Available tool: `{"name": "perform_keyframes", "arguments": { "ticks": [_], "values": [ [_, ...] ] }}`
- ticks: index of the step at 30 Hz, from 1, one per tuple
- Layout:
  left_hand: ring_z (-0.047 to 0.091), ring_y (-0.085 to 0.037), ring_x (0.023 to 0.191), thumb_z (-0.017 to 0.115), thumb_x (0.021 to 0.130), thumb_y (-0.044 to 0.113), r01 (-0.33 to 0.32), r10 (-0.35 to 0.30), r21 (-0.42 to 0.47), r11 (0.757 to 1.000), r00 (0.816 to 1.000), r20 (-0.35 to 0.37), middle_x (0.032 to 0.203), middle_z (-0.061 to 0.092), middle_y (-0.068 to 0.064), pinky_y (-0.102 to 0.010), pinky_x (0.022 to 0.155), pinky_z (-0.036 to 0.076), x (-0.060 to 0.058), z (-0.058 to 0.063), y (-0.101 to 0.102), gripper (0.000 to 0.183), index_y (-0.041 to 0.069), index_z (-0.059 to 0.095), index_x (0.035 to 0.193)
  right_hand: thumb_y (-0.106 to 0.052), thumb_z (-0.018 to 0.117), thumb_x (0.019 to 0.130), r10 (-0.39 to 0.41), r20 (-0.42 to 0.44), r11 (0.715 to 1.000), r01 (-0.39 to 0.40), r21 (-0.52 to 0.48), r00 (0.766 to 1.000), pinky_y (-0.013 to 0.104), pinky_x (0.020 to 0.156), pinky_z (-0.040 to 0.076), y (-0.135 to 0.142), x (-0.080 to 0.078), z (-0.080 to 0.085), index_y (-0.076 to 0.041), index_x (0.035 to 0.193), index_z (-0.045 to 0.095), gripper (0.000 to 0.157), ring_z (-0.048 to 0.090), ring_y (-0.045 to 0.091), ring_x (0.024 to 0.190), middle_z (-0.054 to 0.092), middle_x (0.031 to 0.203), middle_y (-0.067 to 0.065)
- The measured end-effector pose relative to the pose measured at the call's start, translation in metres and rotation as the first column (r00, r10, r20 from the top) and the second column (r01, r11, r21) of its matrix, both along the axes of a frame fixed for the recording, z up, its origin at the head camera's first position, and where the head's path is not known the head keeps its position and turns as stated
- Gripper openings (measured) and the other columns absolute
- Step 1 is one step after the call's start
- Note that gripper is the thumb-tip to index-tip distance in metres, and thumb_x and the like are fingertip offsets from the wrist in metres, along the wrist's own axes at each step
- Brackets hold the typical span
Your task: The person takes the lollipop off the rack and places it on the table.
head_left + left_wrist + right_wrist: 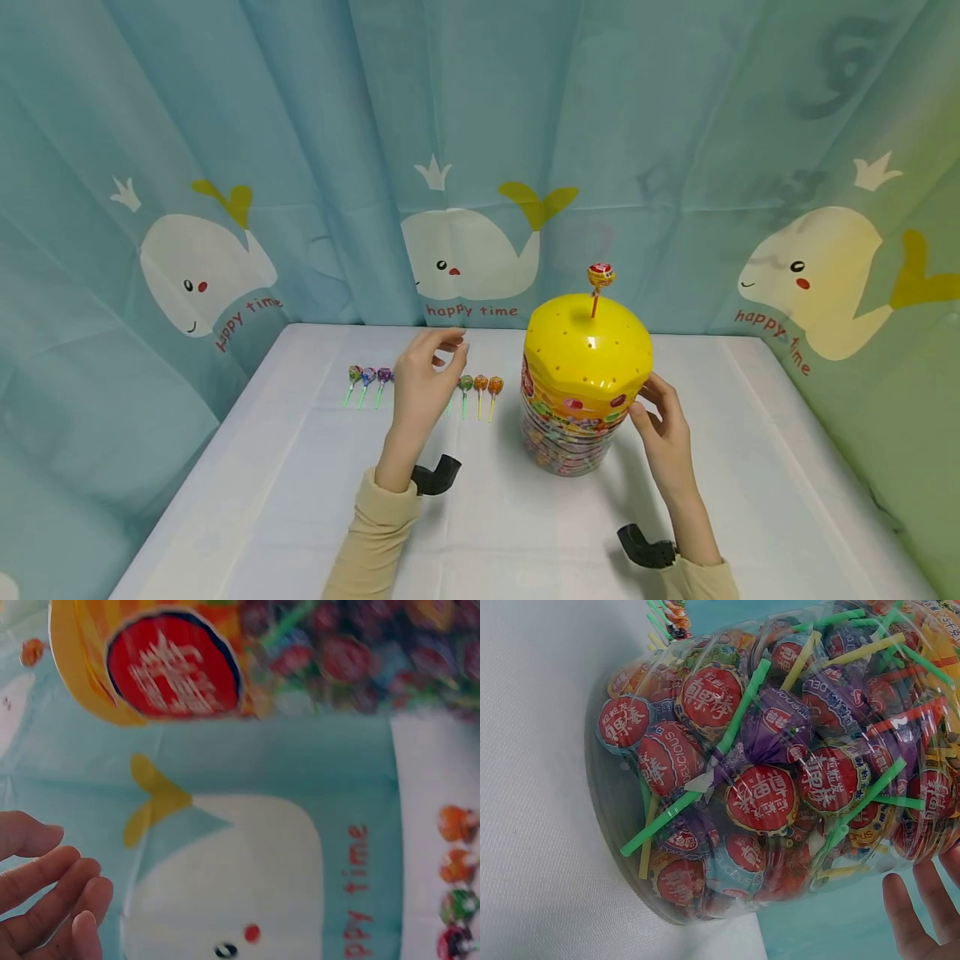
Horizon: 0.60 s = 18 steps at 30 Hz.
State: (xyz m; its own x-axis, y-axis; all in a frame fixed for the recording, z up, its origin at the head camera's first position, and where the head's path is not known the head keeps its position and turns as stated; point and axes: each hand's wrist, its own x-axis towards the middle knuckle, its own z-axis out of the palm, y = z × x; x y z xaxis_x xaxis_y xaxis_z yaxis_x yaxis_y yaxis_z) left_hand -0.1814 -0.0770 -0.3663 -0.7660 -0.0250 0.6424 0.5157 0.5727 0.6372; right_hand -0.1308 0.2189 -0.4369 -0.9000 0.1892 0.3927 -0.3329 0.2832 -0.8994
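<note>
A large clear jar [566,442] of wrapped lollipops with a yellow lid [577,346] stands upright on the white table. One lollipop [601,275] sticks up out of the lid by its stick. My right hand [663,429] is at the jar's right side, just under the lid; in the right wrist view its fairly straight fingers [904,911] reach the jar's wall. Left of the jar, my left hand [427,375] hovers over a row of lollipops [480,383], fingers loosely bent with nothing between them. That hand hides the middle of the row.
The left part of the row, with several lollipops [368,377] on green sticks, lies past my left hand. A blue-green curtain [480,125] with printed whales hangs behind and beside the table [285,500]. Black wrist mounts [437,477] sit on both wrists.
</note>
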Motion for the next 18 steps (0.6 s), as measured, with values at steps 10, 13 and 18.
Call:
{"name": "perform_keyframes", "arguments": {
  "ticks": [10, 13, 18],
  "values": [
    [0.064, -0.021, 0.086, 0.067, 0.089, 0.013, 0.099, -0.099, -0.007, 0.995, 0.995, -0.02, 0.096, 0.07, -0.006, -0.032, 0.07, 0.053, 0.002, 0.025, 0.029, 0.019, 0.008, 0.07, 0.107, -0.003, 0.051, 0.097, -0.016, 0.012, 1.0, 0.016, 0.016, 1.0, 0.005, 0.092, 0.04, 0.0, -0.001, -0.001, -0.005, 0.142, 0.041, 0.046, 0.046, 0.001, 0.118, 0.046, 0.13, -0.02],
    [0.064, -0.018, 0.087, 0.067, 0.089, 0.013, 0.127, -0.127, -0.004, 0.992, 0.991, -0.034, 0.098, 0.07, -0.004, -0.031, 0.072, 0.053, 0.001, 0.033, 0.037, 0.018, 0.01, 0.07, 0.107, -0.005, 0.051, 0.097, -0.023, 0.023, 1.0, 0.023, 0.022, 0.999, 0.004, 0.092, 0.04, 0.0, -0.001, -0.001, -0.006, 0.142, 0.04, 0.046, 0.045, 0.0, 0.118, 0.046, 0.13, -0.021],
    [0.064, -0.015, 0.087, 0.067, 0.09, 0.014, 0.166, -0.166, -0.002, 0.986, 0.984, -0.068, 0.098, 0.07, -0.004, -0.027, 0.072, 0.052, -0.002, 0.047, 0.051, 0.018, 0.01, 0.07, 0.106, -0.006, 0.051, 0.098, -0.026, 0.041, 0.999, 0.025, 0.024, 0.999, 0.004, 0.092, 0.04, 0.001, -0.002, -0.003, -0.008, 0.142, 0.04, 0.046, 0.045, 0.0, 0.119, 0.046, 0.129, -0.022]
  ]
}}
